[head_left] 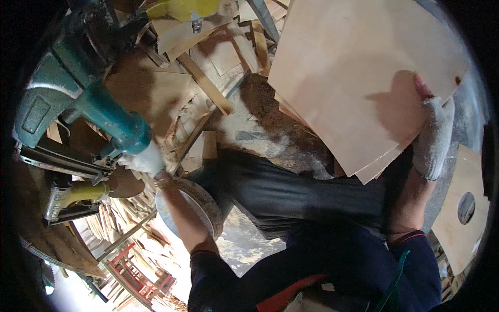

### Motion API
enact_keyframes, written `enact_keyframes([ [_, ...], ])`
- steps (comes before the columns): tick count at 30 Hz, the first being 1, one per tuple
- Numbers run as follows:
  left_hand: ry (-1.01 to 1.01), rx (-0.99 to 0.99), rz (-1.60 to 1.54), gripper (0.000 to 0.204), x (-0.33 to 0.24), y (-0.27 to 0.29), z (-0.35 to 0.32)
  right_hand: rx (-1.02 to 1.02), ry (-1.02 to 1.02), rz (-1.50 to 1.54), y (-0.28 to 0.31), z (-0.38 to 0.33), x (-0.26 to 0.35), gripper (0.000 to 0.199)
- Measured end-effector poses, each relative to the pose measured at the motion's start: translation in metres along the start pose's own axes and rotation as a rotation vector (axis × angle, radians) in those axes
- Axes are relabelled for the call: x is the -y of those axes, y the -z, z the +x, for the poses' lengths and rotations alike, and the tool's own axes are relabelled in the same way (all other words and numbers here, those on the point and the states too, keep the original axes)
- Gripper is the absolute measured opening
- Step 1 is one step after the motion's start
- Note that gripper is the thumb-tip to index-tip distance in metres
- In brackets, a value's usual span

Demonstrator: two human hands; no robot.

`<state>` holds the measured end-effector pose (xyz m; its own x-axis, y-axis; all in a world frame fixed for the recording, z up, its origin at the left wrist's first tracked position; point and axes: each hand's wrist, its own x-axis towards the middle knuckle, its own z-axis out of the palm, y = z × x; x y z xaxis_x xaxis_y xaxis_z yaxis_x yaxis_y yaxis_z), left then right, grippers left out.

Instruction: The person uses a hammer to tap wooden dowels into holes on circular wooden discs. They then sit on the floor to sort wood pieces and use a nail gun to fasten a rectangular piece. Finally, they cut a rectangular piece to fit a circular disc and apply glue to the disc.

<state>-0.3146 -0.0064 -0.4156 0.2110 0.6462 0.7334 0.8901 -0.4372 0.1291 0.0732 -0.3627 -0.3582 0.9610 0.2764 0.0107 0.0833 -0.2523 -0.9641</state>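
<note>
I've got a fanned stack of thin plywood sheets filling the upper right, out over the dark trousers, and there's the right hand, gloved in white, clamped on its right edge, thumb on the top face. Over on the left I'm looking at a big teal nail gun, its handle slanting down to the left hand, also in white; they meet at the handle's end, but it's blurred and partly hidden, so I can't tell whether the fingers are closed. Far right, I spot a pale board with a round hole. Below the left forearm I see a round bucket; left of that, a yellow nailer. Up top, a narrow wood strip lies among offcuts.
</note>
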Motion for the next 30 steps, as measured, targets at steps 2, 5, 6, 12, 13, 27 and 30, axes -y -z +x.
enact_keyframes([
  [2, -0.102, -0.086, -0.136, 0.053, -0.058, -0.009, -0.013, -0.02, -0.035, -0.005, 0.001, -0.002, -0.002, 0.061],
  [5, -0.014, 0.569, -0.554, 0.046, -0.054, -0.097, -0.025, -0.073, -0.082, 0.046, -0.001, -0.006, -0.008, 0.06],
  [6, 0.302, 0.627, -1.041, 0.046, -0.07, -0.128, -0.023, -0.094, -0.092, 0.122, 0.009, -0.014, -0.017, 0.06],
  [12, 1.1, 0.69, -1.329, 0.051, -0.112, -0.282, 0.036, -0.074, 0.07, 0.164, 0.016, -0.009, -0.035, 0.063],
  [13, 0.818, 0.728, -1.034, 0.047, -0.104, -0.296, 0.05, -0.077, 0.095, 0.075, 0.018, -0.013, -0.032, 0.063],
  [27, -0.326, 0.195, -0.04, 0.04, -0.078, -0.231, 0.205, -0.306, 0.14, -0.063, 0.058, -0.03, -0.036, 0.052],
  [30, -0.289, 0.12, -0.124, 0.042, -0.069, -0.209, 0.203, -0.277, 0.148, -0.052, 0.062, -0.032, -0.037, 0.05],
])
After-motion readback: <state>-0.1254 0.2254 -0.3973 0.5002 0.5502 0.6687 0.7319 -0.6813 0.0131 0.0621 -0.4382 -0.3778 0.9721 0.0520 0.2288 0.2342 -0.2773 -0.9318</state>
